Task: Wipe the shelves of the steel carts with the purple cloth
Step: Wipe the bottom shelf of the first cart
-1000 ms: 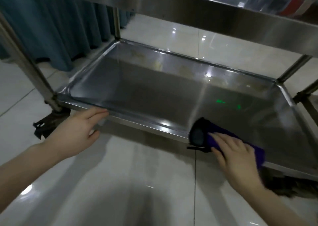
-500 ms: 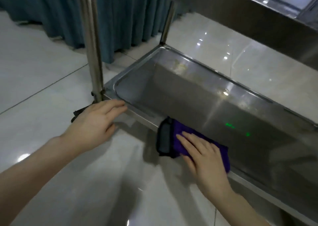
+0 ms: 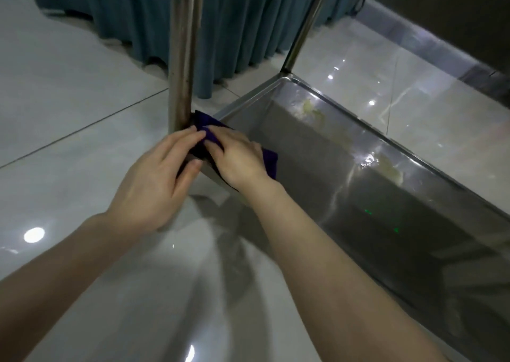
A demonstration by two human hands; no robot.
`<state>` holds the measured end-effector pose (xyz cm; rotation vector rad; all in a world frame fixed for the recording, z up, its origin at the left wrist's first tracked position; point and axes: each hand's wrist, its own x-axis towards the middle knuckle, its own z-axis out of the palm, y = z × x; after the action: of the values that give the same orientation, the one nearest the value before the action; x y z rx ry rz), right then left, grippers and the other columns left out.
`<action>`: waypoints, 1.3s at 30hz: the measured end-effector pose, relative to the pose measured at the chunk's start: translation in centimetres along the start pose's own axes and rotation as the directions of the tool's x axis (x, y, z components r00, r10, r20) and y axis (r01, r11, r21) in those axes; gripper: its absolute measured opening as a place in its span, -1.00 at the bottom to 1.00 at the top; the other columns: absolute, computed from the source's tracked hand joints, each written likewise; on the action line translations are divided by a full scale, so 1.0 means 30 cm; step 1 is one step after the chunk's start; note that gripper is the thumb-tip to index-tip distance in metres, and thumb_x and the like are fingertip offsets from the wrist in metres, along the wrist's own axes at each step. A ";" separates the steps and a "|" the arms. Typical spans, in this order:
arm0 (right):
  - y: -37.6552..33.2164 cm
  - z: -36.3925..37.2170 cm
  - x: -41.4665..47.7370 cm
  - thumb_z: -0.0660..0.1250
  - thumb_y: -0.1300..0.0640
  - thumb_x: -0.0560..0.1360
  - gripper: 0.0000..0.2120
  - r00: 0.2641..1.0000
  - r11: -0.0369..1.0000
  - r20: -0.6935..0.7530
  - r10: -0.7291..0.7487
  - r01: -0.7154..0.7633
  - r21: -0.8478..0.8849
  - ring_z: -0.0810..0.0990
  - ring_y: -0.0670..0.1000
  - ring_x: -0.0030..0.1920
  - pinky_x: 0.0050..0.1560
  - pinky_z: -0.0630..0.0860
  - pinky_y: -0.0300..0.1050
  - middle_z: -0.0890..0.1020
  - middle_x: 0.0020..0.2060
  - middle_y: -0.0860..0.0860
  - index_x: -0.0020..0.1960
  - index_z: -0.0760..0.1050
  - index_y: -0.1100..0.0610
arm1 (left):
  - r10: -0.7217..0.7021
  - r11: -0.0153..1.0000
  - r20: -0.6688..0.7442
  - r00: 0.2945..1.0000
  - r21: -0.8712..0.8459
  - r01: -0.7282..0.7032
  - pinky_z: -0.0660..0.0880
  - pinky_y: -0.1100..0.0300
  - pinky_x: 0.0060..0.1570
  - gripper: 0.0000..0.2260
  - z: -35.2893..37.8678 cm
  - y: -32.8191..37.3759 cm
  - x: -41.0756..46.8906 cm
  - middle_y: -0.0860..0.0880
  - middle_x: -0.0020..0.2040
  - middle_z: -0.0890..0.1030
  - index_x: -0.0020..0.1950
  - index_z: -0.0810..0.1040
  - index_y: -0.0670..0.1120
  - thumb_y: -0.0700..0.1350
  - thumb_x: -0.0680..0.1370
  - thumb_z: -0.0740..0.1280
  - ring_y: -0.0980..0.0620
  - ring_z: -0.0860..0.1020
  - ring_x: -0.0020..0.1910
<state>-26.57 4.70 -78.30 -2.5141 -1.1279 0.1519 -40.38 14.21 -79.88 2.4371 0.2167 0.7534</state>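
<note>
Both hands now on cloth (image 3: 210,126), slid along shelf (image 3: 358,196) rim to post (image 3: 183,58): right hand (image 3: 237,160) fingers flat together, left hand (image 3: 154,179) pinching its end; front edge likely done.

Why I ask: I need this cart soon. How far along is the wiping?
Done: the shelf floor shows no obvious grime. In hand: left hand and right hand work the cloth at the near corner, by the post. Left: yellowish stains along the far wall.
</note>
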 end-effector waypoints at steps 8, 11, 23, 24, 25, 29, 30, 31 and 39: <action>0.173 -0.073 -0.492 0.07 -0.10 0.63 -0.58 0.998 0.994 -0.055 0.010 -0.015 -0.105 0.17 -0.18 0.49 0.40 0.21 0.00 0.27 0.47 -0.24 0.48 0.25 -0.18 | 0.069 0.998 0.023 0.997 0.011 -0.070 0.30 0.12 0.37 -0.66 0.112 0.080 0.059 -0.11 0.31 0.47 0.37 0.43 -0.17 -0.09 0.63 0.14 -0.06 0.41 0.33; 0.214 -0.091 -0.431 0.08 -0.09 0.64 -0.59 1.000 0.996 -0.026 0.016 -0.019 -0.091 0.17 -0.13 0.50 0.41 0.22 0.05 0.28 0.48 -0.20 0.47 0.27 -0.16 | 0.039 0.999 0.087 0.995 0.021 -0.041 0.26 0.05 0.40 -0.66 0.151 0.077 0.101 -0.12 0.34 0.46 0.40 0.41 -0.15 -0.12 0.62 0.17 -0.08 0.36 0.39; 0.304 -0.088 0.148 0.09 -0.03 0.64 -0.59 0.979 0.972 -0.107 0.171 -0.186 -0.147 0.26 -0.01 0.46 0.43 0.20 0.14 0.33 0.47 -0.06 0.48 0.28 -0.06 | 0.012 0.999 0.114 0.993 0.047 -0.017 0.19 0.03 0.45 -0.61 0.161 0.055 0.136 -0.17 0.39 0.38 0.45 0.34 -0.14 -0.14 0.61 0.18 -0.13 0.28 0.44; 0.294 -0.084 0.055 0.10 -0.01 0.64 -0.59 0.993 0.983 -0.087 0.081 -0.094 -0.158 0.25 -0.05 0.47 0.44 0.20 0.10 0.34 0.46 -0.08 0.48 0.30 -0.06 | 0.003 1.000 0.107 0.994 0.021 -0.005 0.20 0.02 0.45 -0.61 0.158 0.054 0.134 -0.17 0.40 0.38 0.45 0.34 -0.14 -0.15 0.62 0.16 -0.12 0.28 0.44; 0.286 -0.080 -0.058 0.10 -0.01 0.64 -0.60 0.998 0.988 -0.069 -0.001 -0.009 -0.151 0.24 -0.07 0.48 0.44 0.20 0.07 0.35 0.46 -0.11 0.47 0.31 -0.07 | -0.011 1.000 0.102 0.995 0.003 0.010 0.20 0.02 0.45 -0.62 0.156 0.055 0.132 -0.16 0.39 0.38 0.45 0.34 -0.14 -0.15 0.63 0.15 -0.12 0.28 0.44; 0.311 -0.103 -0.369 0.03 -0.12 0.62 -0.58 0.990 0.984 -0.004 -0.138 0.137 -0.113 0.22 -0.12 0.49 0.38 0.26 0.00 0.33 0.46 -0.19 0.45 0.31 -0.14 | 0.010 1.000 0.114 0.993 0.022 -0.012 0.25 -0.08 0.40 -0.65 0.161 0.067 0.131 -0.18 0.34 0.44 0.42 0.39 -0.16 -0.16 0.63 0.13 -0.17 0.32 0.41; 0.338 -0.120 -0.339 0.04 -0.12 0.61 -0.58 0.992 0.983 0.007 -0.123 0.123 -0.136 0.24 -0.09 0.48 0.39 0.27 0.02 0.34 0.46 -0.18 0.45 0.31 -0.14 | 0.025 0.999 0.131 0.991 0.026 -0.028 0.27 -0.13 0.38 -0.65 0.162 0.079 0.130 -0.17 0.32 0.46 0.41 0.40 -0.15 -0.15 0.63 0.14 -0.17 0.34 0.39; 0.368 -0.133 -0.281 0.06 -0.12 0.62 -0.58 0.996 0.979 0.003 -0.084 0.083 -0.186 0.26 -0.07 0.47 0.41 0.26 0.04 0.34 0.46 -0.16 0.46 0.30 -0.13 | 0.031 0.999 0.153 0.988 0.030 -0.036 0.28 -0.17 0.35 -0.65 0.162 0.092 0.131 -0.15 0.30 0.48 0.41 0.41 -0.13 -0.15 0.62 0.15 -0.16 0.36 0.38; 0.513 -0.178 0.054 0.10 -0.08 0.64 -0.59 0.938 0.933 -0.168 0.302 -0.327 -0.150 0.33 0.09 0.41 0.40 0.23 0.19 0.39 0.43 0.00 0.47 0.30 -0.07 | -0.090 0.995 0.160 0.983 0.065 0.080 0.23 -0.14 0.35 -0.71 0.167 0.143 0.128 -0.06 0.20 0.53 0.28 0.51 -0.05 -0.04 0.59 0.22 -0.08 0.42 0.30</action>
<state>-13.43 -4.99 -79.18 -2.7998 -0.7019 -0.0459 -34.46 9.47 -79.04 2.5124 0.2802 0.5140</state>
